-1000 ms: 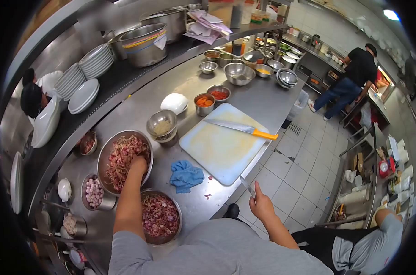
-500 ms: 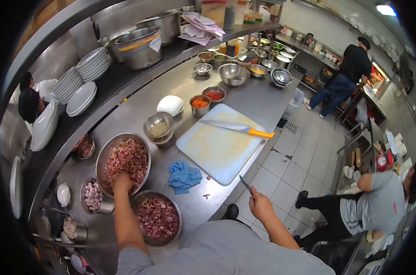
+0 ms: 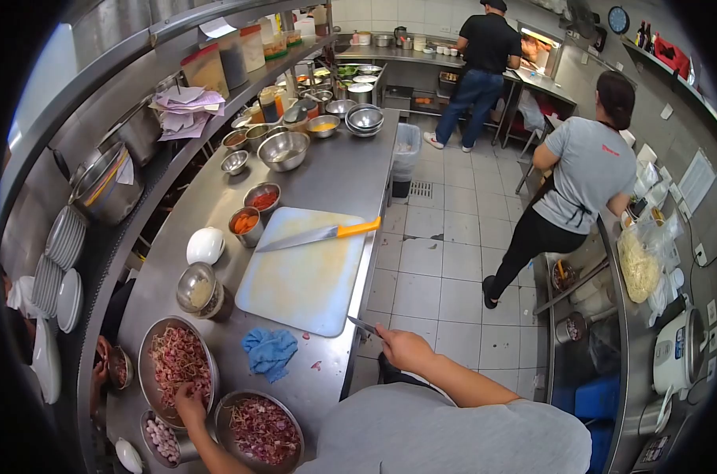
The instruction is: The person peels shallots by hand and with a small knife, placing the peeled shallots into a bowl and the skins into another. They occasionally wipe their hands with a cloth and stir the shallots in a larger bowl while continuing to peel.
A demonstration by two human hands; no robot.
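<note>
My left hand (image 3: 190, 404) is at the near side of a steel bowl of reddish shallots (image 3: 176, 355) with stringy roots on them. Its fingers are curled together against the pile; whatever is between them is hidden. My right hand (image 3: 406, 347) is closed around a small knife (image 3: 365, 325), blade pointing left past the table edge. A second bowl holds darker red shallot pieces (image 3: 259, 430), right of my left wrist. Pale peeled bulbs (image 3: 162, 439) fill a smaller pot left of it. A crumpled blue cloth (image 3: 269, 353) lies between the bowls and the cutting board (image 3: 303, 276).
A large knife with a yellow handle (image 3: 358, 227) rests on the board. Beyond are cups of orange (image 3: 246, 223) and red food (image 3: 263, 197). Another person's hand (image 3: 103, 353) shows under the shelf at left. One co-worker (image 3: 587, 162) stands at the right counter, another (image 3: 485, 55) at the back.
My view has swung to the right, showing more of the right counter. My left hand has drawn back from deep in the shallots to their near edge. My right hand still grips the small knife.
</note>
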